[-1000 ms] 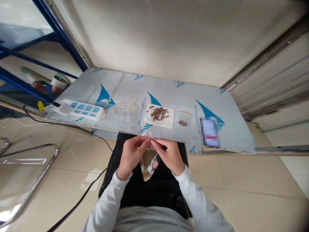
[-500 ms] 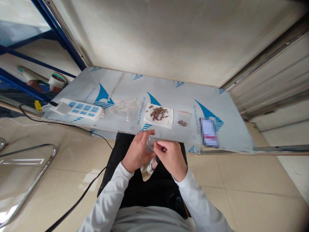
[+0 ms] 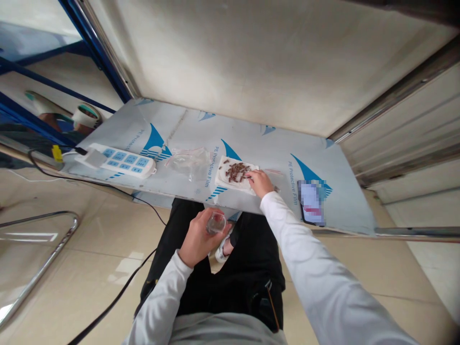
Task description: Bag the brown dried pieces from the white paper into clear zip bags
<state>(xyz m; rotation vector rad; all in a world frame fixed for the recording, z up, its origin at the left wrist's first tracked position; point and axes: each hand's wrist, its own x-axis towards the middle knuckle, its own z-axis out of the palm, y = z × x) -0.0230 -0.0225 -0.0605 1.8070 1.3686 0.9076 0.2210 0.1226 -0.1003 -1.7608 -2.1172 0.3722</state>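
Observation:
My left hand (image 3: 201, 235) is curled round a small clear zip bag (image 3: 216, 223), held below the bench edge above my lap, its mouth spread and facing up. My right hand (image 3: 260, 182) reaches over the bench with fingertips pinched at the right side of a pile of small brown screw-like pieces (image 3: 235, 171). What sits between those fingertips is too small to make out. The pile lies on a white cloth or paper pad (image 3: 223, 180). Just right of my right hand, partly covered by it, lies another clear zip bag (image 3: 280, 176).
Loose clear bags (image 3: 190, 163) lie left of the pad. Further left is a white power strip (image 3: 131, 163) with a black cord (image 3: 118, 299). A phone (image 3: 311, 202) rests near the right end of the bench (image 3: 244, 129). Another person's feet in slippers (image 3: 86, 117) show at upper left.
My right hand has left the bag and moved up and right to the brown pieces. The bag stays in my left hand, its mouth now visibly spread.

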